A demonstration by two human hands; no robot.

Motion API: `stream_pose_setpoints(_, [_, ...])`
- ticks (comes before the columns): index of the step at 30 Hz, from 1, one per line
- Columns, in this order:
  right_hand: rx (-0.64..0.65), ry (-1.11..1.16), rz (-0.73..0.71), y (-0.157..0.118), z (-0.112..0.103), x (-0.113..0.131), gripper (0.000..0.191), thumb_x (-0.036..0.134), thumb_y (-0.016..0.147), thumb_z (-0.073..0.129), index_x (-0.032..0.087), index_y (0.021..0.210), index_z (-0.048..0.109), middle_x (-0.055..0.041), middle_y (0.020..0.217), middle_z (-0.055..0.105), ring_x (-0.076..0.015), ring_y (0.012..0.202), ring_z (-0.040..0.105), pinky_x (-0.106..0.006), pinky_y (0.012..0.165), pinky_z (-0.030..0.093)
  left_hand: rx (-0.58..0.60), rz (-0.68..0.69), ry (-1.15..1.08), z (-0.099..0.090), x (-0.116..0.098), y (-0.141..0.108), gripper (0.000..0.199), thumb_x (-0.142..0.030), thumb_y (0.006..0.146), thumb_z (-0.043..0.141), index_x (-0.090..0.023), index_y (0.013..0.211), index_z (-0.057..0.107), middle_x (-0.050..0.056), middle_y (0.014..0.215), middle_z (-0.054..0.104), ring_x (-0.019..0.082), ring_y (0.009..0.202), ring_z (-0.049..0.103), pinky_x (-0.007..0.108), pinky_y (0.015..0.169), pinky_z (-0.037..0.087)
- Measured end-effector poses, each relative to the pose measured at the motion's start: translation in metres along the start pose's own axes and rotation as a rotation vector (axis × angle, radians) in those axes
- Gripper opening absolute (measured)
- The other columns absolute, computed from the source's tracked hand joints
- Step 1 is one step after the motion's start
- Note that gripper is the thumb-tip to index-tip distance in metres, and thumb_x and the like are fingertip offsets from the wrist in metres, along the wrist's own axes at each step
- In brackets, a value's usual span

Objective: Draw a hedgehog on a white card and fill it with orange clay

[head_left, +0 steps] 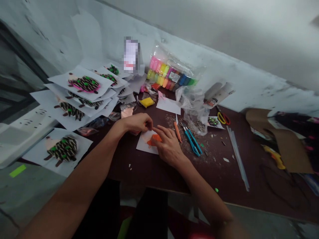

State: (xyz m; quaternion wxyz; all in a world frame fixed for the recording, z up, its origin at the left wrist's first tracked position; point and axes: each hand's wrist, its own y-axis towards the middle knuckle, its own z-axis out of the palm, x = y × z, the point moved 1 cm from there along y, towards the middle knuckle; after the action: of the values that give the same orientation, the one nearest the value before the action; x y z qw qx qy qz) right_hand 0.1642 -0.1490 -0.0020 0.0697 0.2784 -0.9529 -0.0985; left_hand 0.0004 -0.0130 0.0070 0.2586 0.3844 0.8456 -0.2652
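Head view: right fingertips (157, 132) extended, resting on orange modelling clay (155, 140), not gripping; clay's long axis slants lower left to upper right, on white paper card (142, 146). Left fingers (149, 123) curled closed just above clay, held item unclear. Right hand (169, 147) and left hand (136, 123) nearly touching, forearms converging on dark brown table (219, 179). Orange-handled tool (177, 131) just beside right hand.
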Motion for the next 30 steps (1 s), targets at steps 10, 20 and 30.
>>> stream_pose_setpoints(10, [-0.123, 0.071, 0.094, -0.010, 0.003, -0.003, 0.035, 0.011, 0.084, 0.054, 0.025, 0.112, 0.070, -0.0079, 0.145, 0.051, -0.0280, 0.137, 0.040, -0.051, 0.113, 0.031, 0.014, 0.004, -0.009, -0.001, -0.003, 0.000, 0.031, -0.009, 0.064, 0.058, -0.015, 0.088, 0.076, 0.002, 0.081, 0.072, 0.013, 0.067, 0.059, 0.022, 0.064, 0.042])
stream_pose_setpoints(20, [-0.079, -0.024, 0.071, -0.001, 0.002, 0.016, 0.027, 0.031, 0.091, 0.057, 0.019, 0.113, 0.067, -0.0160, 0.151, 0.044, -0.0310, 0.145, 0.029, -0.052, 0.113, 0.026, 0.018, -0.011, 0.035, 0.000, -0.004, 0.000, 0.033, -0.011, 0.065, 0.055, -0.015, 0.092, 0.074, 0.000, 0.070, 0.067, 0.012, 0.059, 0.055, 0.021, 0.058, 0.041])
stream_pose_setpoints(30, [-0.091, -0.118, 0.083, 0.004, 0.007, 0.028, 0.026, 0.034, 0.096, 0.051, 0.016, 0.104, 0.068, -0.0169, 0.148, 0.049, -0.0296, 0.145, 0.029, -0.050, 0.115, 0.026, -0.019, -0.022, 0.073, -0.001, -0.012, -0.005, 0.025, -0.008, 0.067, 0.054, -0.013, 0.085, 0.071, -0.001, 0.065, 0.062, 0.011, 0.056, 0.050, 0.022, 0.053, 0.034])
